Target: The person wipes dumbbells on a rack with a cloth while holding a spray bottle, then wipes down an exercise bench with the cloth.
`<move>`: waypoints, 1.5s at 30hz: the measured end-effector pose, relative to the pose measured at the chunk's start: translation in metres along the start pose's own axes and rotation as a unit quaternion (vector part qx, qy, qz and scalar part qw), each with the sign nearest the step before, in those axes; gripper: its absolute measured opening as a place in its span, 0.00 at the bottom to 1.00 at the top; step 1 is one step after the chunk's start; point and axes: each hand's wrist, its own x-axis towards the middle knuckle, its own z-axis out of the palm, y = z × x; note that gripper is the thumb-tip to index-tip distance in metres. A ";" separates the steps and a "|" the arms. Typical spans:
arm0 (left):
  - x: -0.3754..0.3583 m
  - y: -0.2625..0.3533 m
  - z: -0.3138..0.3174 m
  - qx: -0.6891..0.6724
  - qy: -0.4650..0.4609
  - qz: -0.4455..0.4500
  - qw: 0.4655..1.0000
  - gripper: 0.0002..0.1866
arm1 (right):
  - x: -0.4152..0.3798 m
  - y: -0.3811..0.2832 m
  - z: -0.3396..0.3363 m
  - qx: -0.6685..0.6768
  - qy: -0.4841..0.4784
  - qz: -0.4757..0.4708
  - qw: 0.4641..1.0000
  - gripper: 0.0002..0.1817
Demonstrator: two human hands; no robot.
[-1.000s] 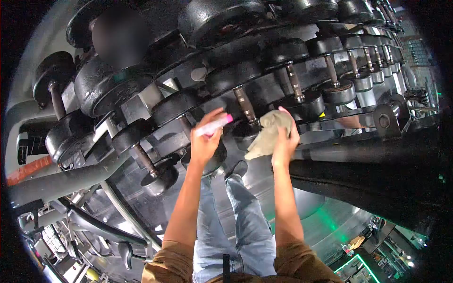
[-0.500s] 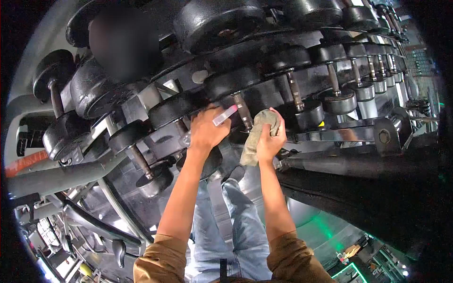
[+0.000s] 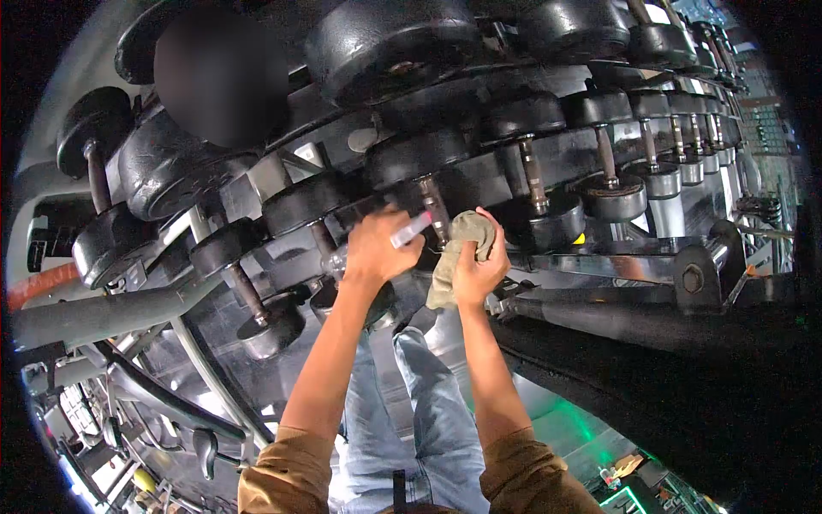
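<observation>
My left hand (image 3: 382, 248) is closed around a clear spray bottle (image 3: 336, 261), whose pale nozzle with a pink tip (image 3: 413, 230) sticks out toward the right. Most of the bottle is hidden behind the fingers. My right hand (image 3: 481, 267) grips a crumpled beige cloth (image 3: 449, 272), part of which hangs down on its left side. Between and just beyond both hands is the metal handle of a dumbbell (image 3: 434, 206) with black round heads. The cloth lies close to the lower end of this handle; whether they touch I cannot tell.
A lower row of black dumbbells (image 3: 612, 193) runs left to right on a rack, with larger ones (image 3: 390, 47) above. A thick dark bar (image 3: 591, 304) with a bolted bracket (image 3: 692, 276) extends at right. Gym machine frames (image 3: 163, 398) stand at lower left.
The cloth and my right hand have shifted slightly left and down. My left hand has moved a little, with the nozzle now blurred. The whole view has shifted slightly.
</observation>
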 end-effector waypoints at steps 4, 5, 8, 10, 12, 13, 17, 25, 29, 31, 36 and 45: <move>-0.033 -0.015 0.007 -0.056 0.068 0.090 0.992 0.10 | 0.001 -0.007 -0.001 -0.010 0.002 0.020 1.000 0.19; -0.041 -0.013 0.006 -0.056 0.070 0.090 0.992 0.10 | 0.001 -0.008 0.000 -0.009 0.002 0.019 1.000 0.19; -0.060 -0.011 -0.002 0.003 0.192 0.126 0.973 0.17 | 0.000 -0.009 0.003 0.005 0.042 0.015 0.999 0.19; -0.070 -0.015 -0.002 0.005 0.203 0.102 0.974 0.18 | 0.001 -0.008 0.004 0.016 0.055 0.053 0.997 0.20; -0.078 -0.020 -0.001 0.004 0.199 0.061 0.978 0.20 | 0.017 -0.009 -0.002 0.023 0.012 0.045 0.999 0.20; -0.077 -0.026 0.002 0.003 0.202 0.060 0.978 0.20 | 0.028 -0.018 -0.002 0.029 -0.031 0.039 0.998 0.21; -0.078 -0.042 0.015 -0.085 0.204 0.049 0.974 0.21 | 0.063 -0.035 0.015 -0.079 -0.207 0.049 0.974 0.19; -0.072 -0.037 0.021 -0.081 0.185 -0.009 0.979 0.17 | 0.046 -0.029 0.020 -0.300 -0.251 0.055 0.919 0.19; -0.075 -0.036 0.024 -0.084 0.195 -0.059 0.975 0.17 | 0.050 -0.026 -0.001 -0.337 -0.336 0.095 0.874 0.17; -0.075 -0.036 0.025 -0.073 0.192 -0.067 0.976 0.17 | 0.051 -0.025 0.001 -0.331 -0.345 0.040 0.877 0.17; -0.073 -0.039 0.030 -0.018 0.168 -0.082 0.982 0.22 | 0.057 -0.012 0.030 -0.225 -0.229 -0.091 0.943 0.22; -0.073 -0.040 0.032 0.004 0.155 -0.114 0.981 0.23 | 0.035 -0.025 0.020 -0.349 -0.299 -0.035 0.887 0.12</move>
